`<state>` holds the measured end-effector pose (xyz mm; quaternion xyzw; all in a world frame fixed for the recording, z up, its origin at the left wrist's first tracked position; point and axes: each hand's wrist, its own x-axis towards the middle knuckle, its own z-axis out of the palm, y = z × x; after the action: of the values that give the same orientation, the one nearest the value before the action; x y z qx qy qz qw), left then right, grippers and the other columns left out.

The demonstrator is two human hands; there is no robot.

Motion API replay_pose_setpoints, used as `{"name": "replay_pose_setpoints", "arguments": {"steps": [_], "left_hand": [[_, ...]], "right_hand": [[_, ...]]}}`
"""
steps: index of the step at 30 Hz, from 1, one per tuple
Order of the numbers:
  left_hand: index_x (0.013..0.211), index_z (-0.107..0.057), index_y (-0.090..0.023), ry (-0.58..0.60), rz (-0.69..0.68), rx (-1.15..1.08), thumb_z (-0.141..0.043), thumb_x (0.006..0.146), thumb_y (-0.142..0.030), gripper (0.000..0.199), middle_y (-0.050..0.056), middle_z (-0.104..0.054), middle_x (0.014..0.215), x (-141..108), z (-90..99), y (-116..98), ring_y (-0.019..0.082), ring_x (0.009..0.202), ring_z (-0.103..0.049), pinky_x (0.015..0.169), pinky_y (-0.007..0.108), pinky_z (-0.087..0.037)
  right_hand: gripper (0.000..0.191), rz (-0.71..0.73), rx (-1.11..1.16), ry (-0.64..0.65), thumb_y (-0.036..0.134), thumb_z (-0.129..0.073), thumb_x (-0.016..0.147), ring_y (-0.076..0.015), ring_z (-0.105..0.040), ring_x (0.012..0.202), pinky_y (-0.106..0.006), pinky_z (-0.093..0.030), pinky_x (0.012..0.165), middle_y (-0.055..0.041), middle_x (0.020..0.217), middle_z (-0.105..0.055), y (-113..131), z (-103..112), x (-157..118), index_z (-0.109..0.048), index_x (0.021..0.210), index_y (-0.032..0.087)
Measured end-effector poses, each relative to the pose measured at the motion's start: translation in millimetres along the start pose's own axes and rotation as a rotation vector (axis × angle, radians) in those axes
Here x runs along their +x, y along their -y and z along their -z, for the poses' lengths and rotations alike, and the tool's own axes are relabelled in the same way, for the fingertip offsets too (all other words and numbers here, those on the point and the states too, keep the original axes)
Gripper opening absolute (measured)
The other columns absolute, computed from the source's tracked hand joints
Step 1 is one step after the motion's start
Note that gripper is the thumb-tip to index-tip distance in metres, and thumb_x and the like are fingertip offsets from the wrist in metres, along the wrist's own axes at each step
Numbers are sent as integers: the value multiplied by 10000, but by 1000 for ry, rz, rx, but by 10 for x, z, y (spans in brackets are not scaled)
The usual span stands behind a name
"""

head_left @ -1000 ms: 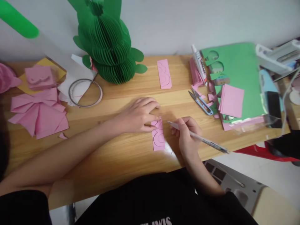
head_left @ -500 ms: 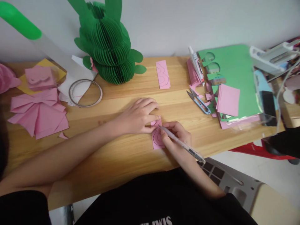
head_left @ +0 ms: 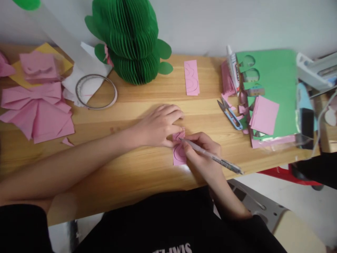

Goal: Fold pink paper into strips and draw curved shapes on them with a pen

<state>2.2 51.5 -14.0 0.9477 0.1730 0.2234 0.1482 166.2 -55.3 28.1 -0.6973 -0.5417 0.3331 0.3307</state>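
Near the table's (head_left: pixel 126 179) front edge, the flimsy-looking pink strip (head_left: pixel 179 160) is best pinned at one end, left hand (head_left: pixel 159 128) loosely spread, pen (head_left: pixel 223 162) gripped by right hand (head_left: pixel 206 156).

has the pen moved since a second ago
Yes, the pen moved left: its tip, then right of the marked pink strip under the left hand, is now over that strip.

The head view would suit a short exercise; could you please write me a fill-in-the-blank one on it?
The right hand holds a ____.
The drawn-on paper slip by the left hand is ____ in colour.
The snips lie to the left of a large ____ sheet.

Missing words: pen; pink; green.
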Motion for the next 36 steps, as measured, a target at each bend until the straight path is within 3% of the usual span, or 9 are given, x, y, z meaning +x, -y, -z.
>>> {"name": "replay_pose_setpoints", "arguments": {"steps": [15, 30, 36], "left_hand": [[815, -725, -203, 22, 22, -23, -616, 890, -425, 259, 105, -641, 1106, 14, -24, 1, 294, 1104, -540, 910, 436, -454], [848, -727, -212, 51, 28, -34, -648, 871, -429, 232, 112, -637, 1126, 12, -14, 7, 308, 1124, -532, 908, 443, -444], [852, -726, -209, 49, 25, -34, -655, 863, -444, 245, 106, -634, 1130, 14, -21, 14, 299, 1125, -527, 918, 439, -443]], "right_hand": [[66, 45, -127, 120, 239, -663, 773, -141, -696, 601, -245, -544, 585, -8, 720, -761, 29, 31, 86, -710, 810, 212], [70, 10, -90, 58, 261, -657, 767, -149, -689, 577, -253, -532, 543, -15, 694, -750, -7, 6, 78, -688, 793, 203], [68, -3, -47, 75, 245, -659, 779, -154, -711, 623, -275, -558, 597, -16, 729, -763, -24, 2, 72, -690, 824, 205]]}}
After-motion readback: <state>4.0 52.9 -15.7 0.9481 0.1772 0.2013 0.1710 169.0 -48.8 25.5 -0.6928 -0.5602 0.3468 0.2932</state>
